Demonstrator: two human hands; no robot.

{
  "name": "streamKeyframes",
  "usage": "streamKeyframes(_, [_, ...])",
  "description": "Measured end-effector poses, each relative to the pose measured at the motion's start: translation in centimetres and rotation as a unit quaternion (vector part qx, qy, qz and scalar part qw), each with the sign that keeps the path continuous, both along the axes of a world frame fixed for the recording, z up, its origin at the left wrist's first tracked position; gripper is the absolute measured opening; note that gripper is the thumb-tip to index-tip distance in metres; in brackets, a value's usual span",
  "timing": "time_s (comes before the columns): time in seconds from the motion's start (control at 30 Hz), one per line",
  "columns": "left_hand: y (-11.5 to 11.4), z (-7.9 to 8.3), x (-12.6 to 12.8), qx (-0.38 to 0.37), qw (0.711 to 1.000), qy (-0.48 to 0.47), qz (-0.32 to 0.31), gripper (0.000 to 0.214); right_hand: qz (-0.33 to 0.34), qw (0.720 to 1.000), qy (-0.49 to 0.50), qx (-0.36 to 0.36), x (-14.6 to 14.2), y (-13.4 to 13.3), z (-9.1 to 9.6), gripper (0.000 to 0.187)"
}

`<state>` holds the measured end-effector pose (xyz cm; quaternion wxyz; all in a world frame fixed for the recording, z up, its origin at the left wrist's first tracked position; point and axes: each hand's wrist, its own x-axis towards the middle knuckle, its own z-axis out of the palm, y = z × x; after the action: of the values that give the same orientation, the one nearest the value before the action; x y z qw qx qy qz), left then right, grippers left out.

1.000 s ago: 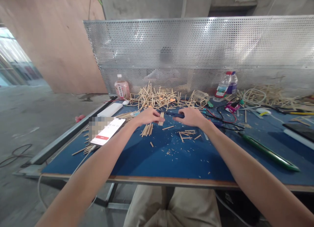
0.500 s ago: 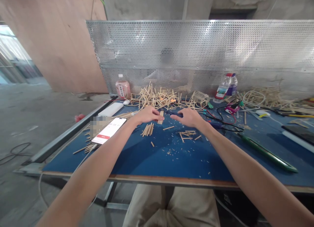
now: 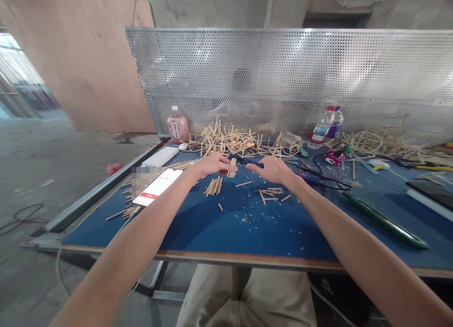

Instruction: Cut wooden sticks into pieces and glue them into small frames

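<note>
Held sticks: a small flat bundle of pale wooden sticks (image 3: 231, 168), straight and laid side by side; the near ends are roughly level, and the exact count cannot be made out.
Position of held sticks: over the far-middle part of the blue table (image 3: 212, 239), in front of the stick pile (image 3: 223, 142).
Left hand (image 3: 214, 165): thumb and fingers pinched closed on the held sticks, from their left side.
Right hand (image 3: 272, 169): fingers wrapped around the handle of a dark blue tool (image 3: 253, 164), which points left.
Tool tip: at the far ends of the held sticks; contact cannot be confirmed.
Cut-length sticks: a fanned bunch (image 3: 213, 186) lies just nearer than the left hand; a loose stick (image 3: 244, 184) lies to its right, and a jumbled group of short pieces (image 3: 271, 194) further right.
Far limit: perforated metal panel (image 3: 198, 67) standing behind the pile.
Left limit: phone (image 3: 154, 190) beside the left forearm.
Right limit: green tool (image 3: 387, 221), well apart from the right hand.
Near side: blue surface with scattered wood chips (image 3: 244, 219) extends to the wood-coloured front edge (image 3: 247, 259).
</note>
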<state>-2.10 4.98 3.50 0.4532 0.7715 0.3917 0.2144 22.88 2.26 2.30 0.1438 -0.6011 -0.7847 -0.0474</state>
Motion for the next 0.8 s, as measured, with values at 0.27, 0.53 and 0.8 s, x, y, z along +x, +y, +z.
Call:
streamKeyframes(0.27, [0.2, -0.1, 0.2, -0.054, 0.998, -0.028, 0.005, 0.037, -0.051, 0.997, 0.03, 0.042, 0.5, 0.3, 0.4, 0.078])
streamKeyframes(0.53, [0.3, -1.1, 0.4, 0.031, 0.998, 0.03, 0.037, 0.034, -0.082, 0.993, 0.082, 0.025, 1.3, 0.3, 0.3, 0.075])
streamKeyframes(0.8, [-0.5, -0.3, 3.0, 0.125, 0.977, 0.169, -0.017, 0.028, -0.074, 0.992, 0.098, 0.029, 1.2, 0.1, 0.4, 0.073])
